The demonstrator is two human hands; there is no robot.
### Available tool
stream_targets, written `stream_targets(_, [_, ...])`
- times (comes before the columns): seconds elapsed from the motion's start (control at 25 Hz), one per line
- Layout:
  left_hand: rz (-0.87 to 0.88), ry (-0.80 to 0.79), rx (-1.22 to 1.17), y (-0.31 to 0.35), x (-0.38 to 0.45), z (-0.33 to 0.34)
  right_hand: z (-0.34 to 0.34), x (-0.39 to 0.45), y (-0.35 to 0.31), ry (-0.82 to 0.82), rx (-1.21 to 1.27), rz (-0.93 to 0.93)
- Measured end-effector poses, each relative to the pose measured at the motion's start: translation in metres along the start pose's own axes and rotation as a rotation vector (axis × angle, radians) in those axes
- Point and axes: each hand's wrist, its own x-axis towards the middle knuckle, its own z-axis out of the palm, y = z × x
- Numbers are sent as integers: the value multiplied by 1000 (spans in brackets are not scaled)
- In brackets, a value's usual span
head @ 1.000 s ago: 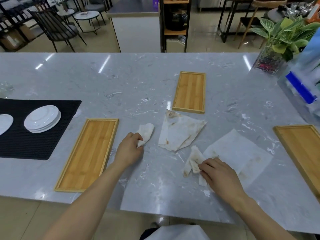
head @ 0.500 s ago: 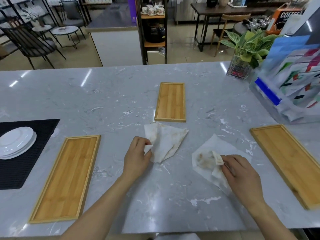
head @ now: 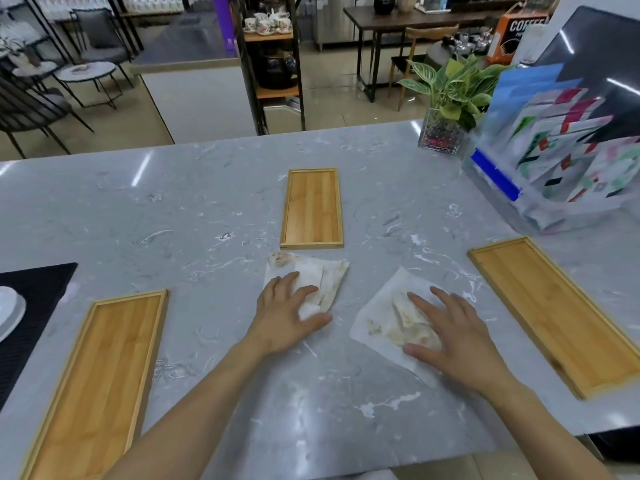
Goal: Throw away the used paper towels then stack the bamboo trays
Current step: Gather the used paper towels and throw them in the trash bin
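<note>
So there's a big grey marble counter taking up most of the view. Three bamboo trays sit on it, all well apart: the left tray near the front edge, the right tray angled off on the other side, and the far tray in the middle, further back. Off to the right there's a clear brochure holder with a potted plant just beside it. A black mat pokes in at the left edge with a white plate on it.

Two stained paper towels lie between the trays. The right paper towel is spread mostly flat with a crumpled stained bit on top, and the right hand lies on it, fingers spread out flat, pressing rather than gripping. The left paper towel is folded, its far corner almost touching the far tray. The left hand rests on its near end, fingers loosely curled over a small white wad, not really closed around it.
</note>
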Motion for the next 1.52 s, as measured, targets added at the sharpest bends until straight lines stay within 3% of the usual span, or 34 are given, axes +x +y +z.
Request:
stream_targets(0.12, [-23,-113,44,-1,6,1,1,13,4,-205,-94,-11])
stream_targets(0.24, [-11,-98,114,-4,10,1,5,22,6,-272,-194,-3])
stream_targets(0.52, [39,40,197,-1,13,-1,18,14,-4,-65,-238,-28])
stream_targets(0.72, [72,142,49,-6,7,8,26,-1,-21,88,-162,-11])
stream_targets(0.96, [129,137,-34,-17,-3,3,34,-28,-48,132,-90,112])
stream_targets(1.16, [266,156,-159,-17,-13,-3,30,-66,-71,331,-17,198])
stream_targets(1.52, [537,102,-328,44,-30,4,9,-150,-81,510,-46,408])
